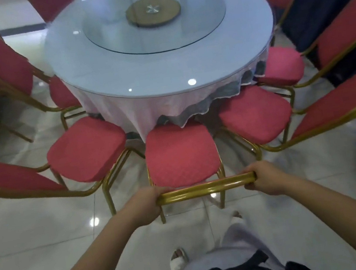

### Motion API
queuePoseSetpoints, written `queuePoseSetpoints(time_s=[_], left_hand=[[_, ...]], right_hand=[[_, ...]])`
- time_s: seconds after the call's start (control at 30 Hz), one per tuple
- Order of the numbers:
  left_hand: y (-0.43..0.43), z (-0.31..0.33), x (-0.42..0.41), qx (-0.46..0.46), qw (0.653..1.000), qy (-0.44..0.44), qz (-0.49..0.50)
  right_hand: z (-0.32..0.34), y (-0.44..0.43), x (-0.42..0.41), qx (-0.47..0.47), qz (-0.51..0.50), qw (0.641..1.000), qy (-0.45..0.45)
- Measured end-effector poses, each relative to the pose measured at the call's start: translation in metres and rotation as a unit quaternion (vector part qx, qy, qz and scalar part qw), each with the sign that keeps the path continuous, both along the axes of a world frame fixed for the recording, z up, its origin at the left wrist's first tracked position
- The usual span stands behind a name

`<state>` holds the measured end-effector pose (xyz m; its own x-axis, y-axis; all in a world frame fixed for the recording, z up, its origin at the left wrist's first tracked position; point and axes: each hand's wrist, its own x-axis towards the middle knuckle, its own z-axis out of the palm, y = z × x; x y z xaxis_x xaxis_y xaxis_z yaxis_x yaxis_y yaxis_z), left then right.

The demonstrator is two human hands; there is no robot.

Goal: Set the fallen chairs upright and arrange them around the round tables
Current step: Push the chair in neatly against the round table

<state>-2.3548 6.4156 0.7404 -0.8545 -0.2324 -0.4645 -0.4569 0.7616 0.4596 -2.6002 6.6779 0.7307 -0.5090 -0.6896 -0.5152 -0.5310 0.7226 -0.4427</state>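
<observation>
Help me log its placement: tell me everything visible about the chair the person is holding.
The middle chair stands upright on the tiled floor, facing the round table, its seat front reaching the tablecloth hem. It has a red quilted fabric seat and a shiny gold tubular metal frame. The left hand and right hand each hold one end of its top rail.

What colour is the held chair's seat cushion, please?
The seat cushion is red, seen best in the head view.
</observation>
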Motion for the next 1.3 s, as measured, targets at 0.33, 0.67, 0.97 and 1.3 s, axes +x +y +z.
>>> queuePoseSetpoints(time_s=[0.33, 0.67, 0.97, 1.3], left_hand=[[0.005, -0.008, 0.04, -0.011, 0.999, 0.02, -0.04], [-0.026, -0.002, 0.028, 0.038, 0.999, -0.02, 0.021], [-0.064, 0.03, 0.076, 0.152, 0.937, 0.062, 0.31], [-0.214, 0.025, 0.224, 0.01, 0.918, 0.124, 0.376]], right_hand=[[0.0, 0.024, 0.055, -0.004, -0.03, 1.0, -0.005], [0.016, -0.014, 0.024, 0.043, 0.072, 0.982, -0.171], [0.053, -0.134, 0.018, -0.093, 0.045, 0.982, -0.156], [0.037, -0.325, 0.177, -0.135, 0.171, 0.965, -0.149]])
